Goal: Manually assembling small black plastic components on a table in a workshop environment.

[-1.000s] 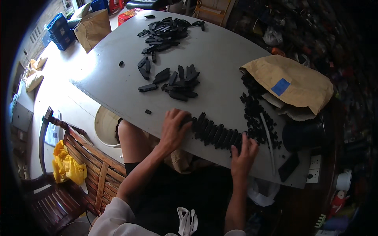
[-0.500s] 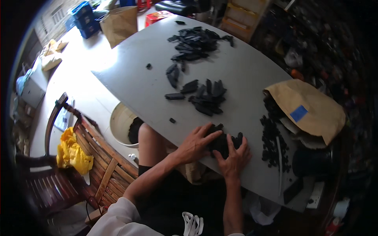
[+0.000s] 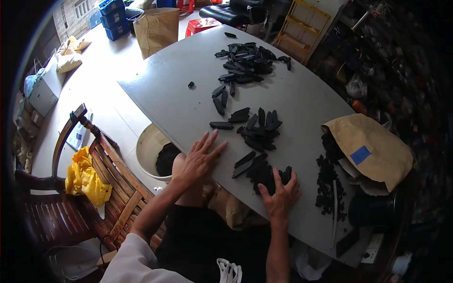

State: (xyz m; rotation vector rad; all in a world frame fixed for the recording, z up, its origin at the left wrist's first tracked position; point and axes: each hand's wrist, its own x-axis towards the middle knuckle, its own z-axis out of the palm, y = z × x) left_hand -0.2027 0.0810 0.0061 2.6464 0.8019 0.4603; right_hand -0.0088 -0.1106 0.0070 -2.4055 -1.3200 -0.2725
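My left hand [image 3: 200,158] is held with fingers spread at the table's left edge, holding nothing. Just beyond its fingertips lies a long flat black piece [image 3: 221,125]. My right hand [image 3: 281,197] rests at the near side of a heap of small black parts [image 3: 261,178], its thumb and fingers apart and touching the heap's right side. Several long black pieces [image 3: 246,162] lie against the far left of that heap. Farther up is a cluster of similar black pieces [image 3: 258,134], and a larger pile [image 3: 245,61] covers the table's far end.
On the right, an open brown paper bag [image 3: 377,146] lies on the table [image 3: 174,108], beside scattered small black parts [image 3: 327,184] and a thin white stick [image 3: 335,212]. A pale bucket [image 3: 146,151] with black contents stands below the left edge, near a wooden chair [image 3: 125,181].
My left hand has lifted off the heap and moved left to the table edge, uncovering long black pieces. My right hand stays at the heap. The whole view has shifted slightly.
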